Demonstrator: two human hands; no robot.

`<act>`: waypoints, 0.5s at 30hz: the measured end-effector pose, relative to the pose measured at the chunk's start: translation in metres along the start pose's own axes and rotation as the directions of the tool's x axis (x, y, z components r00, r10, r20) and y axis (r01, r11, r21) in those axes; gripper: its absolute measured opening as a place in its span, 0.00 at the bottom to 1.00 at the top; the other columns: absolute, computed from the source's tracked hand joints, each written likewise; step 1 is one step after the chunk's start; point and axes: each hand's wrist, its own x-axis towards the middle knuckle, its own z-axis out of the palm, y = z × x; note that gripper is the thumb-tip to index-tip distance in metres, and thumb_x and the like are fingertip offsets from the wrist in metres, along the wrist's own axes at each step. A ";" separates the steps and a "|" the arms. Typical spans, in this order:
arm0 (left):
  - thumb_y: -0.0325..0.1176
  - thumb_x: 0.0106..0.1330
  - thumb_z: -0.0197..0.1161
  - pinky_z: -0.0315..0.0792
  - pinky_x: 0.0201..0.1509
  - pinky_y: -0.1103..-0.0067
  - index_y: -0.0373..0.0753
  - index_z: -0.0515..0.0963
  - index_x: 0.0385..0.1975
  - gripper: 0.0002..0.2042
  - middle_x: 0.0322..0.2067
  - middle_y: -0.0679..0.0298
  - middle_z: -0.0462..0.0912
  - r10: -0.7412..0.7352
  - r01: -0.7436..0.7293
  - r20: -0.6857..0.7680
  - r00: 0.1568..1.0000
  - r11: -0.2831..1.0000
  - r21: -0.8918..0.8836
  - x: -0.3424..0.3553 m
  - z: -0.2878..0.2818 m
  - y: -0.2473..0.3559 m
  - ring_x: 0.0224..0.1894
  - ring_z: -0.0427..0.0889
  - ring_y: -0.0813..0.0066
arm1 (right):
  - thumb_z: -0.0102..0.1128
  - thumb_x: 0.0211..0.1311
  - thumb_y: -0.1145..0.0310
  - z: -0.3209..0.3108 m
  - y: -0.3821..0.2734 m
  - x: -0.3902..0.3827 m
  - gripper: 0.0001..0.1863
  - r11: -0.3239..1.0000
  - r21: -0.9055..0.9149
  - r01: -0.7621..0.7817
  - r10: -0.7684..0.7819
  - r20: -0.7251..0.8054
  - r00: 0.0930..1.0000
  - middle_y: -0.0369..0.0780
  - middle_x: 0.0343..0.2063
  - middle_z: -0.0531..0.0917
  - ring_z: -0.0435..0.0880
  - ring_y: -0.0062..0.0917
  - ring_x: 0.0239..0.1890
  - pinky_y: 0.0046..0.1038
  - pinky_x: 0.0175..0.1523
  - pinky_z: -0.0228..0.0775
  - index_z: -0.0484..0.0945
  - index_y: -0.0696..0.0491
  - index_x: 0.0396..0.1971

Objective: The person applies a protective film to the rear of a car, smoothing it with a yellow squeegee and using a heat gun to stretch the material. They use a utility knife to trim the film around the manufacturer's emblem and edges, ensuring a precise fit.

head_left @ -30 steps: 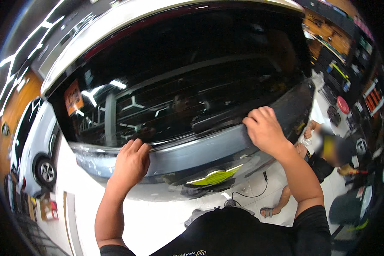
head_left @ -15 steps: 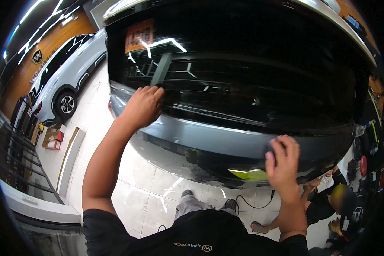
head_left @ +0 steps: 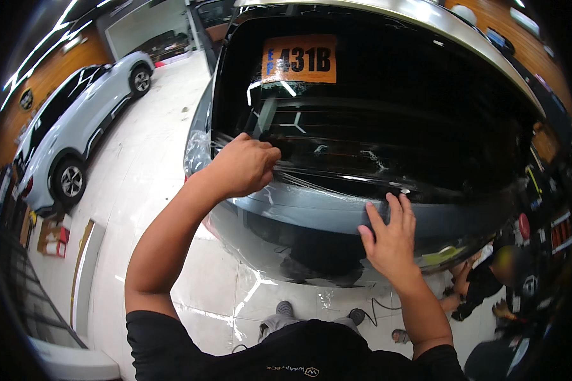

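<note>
In front of me is the rear of a dark grey car, with its black rear window [head_left: 413, 120] above a grey tailgate panel [head_left: 286, 206]. Clear film [head_left: 321, 188] runs in stretched creases along the window's lower edge and bunches into crumpled film at the car's left corner. My left hand [head_left: 245, 166] is closed on this film near the window's lower left; its fingertips are partly hidden. Below the window, right of centre, my right hand [head_left: 391, 238] has its fingers spread and rests against the tailgate panel, holding nothing.
An orange sticker [head_left: 318, 60] is on the window's upper left. A white car [head_left: 89, 120] stands at the left, near some boxes [head_left: 54, 238]. Another person [head_left: 476, 282] is low down at the right. A black cable [head_left: 378, 311] lies on the tiled floor.
The view has turned, so the car appears farther right. Both hands have moved left along the car; my right hand's fingers, curled before, now spread on the panel. My left hand stays closed.
</note>
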 end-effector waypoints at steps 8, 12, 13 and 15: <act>0.25 0.55 0.58 0.73 0.40 0.64 0.34 0.74 0.27 0.03 0.26 0.53 0.79 0.088 -0.084 -0.001 0.996 0.950 -0.299 -0.002 -0.012 -0.013 0.33 0.79 0.52 | 0.64 0.56 0.59 0.016 -0.047 0.011 0.25 0.984 -0.083 -0.159 0.150 -0.099 0.984 0.55 0.54 0.67 0.62 0.52 0.60 0.52 0.63 0.54 0.76 0.55 0.52; 0.25 0.54 0.58 0.69 0.44 0.66 0.36 0.73 0.31 0.05 0.26 0.56 0.77 0.140 -0.156 -0.078 0.987 0.952 -0.265 0.002 -0.003 -0.011 0.34 0.78 0.55 | 0.65 0.55 0.55 0.026 -0.075 0.011 0.28 0.995 0.021 -0.099 0.099 -0.046 0.994 0.52 0.53 0.68 0.64 0.49 0.57 0.52 0.63 0.53 0.75 0.54 0.53; 0.25 0.54 0.59 0.69 0.44 0.67 0.37 0.74 0.32 0.06 0.27 0.56 0.77 0.129 -0.142 -0.064 0.990 0.954 -0.266 0.000 -0.004 -0.010 0.34 0.78 0.55 | 0.64 0.55 0.55 0.028 -0.077 0.014 0.28 0.994 0.024 -0.110 0.111 -0.049 0.993 0.52 0.53 0.68 0.64 0.49 0.57 0.52 0.63 0.53 0.75 0.54 0.53; 0.24 0.54 0.60 0.68 0.46 0.67 0.37 0.75 0.36 0.09 0.29 0.56 0.77 0.106 -0.112 -0.035 0.994 0.958 -0.263 -0.006 -0.012 -0.007 0.36 0.78 0.56 | 0.64 0.56 0.54 0.031 -0.078 0.023 0.29 0.991 0.034 -0.132 0.134 -0.058 0.989 0.52 0.52 0.69 0.64 0.49 0.57 0.52 0.62 0.53 0.74 0.54 0.54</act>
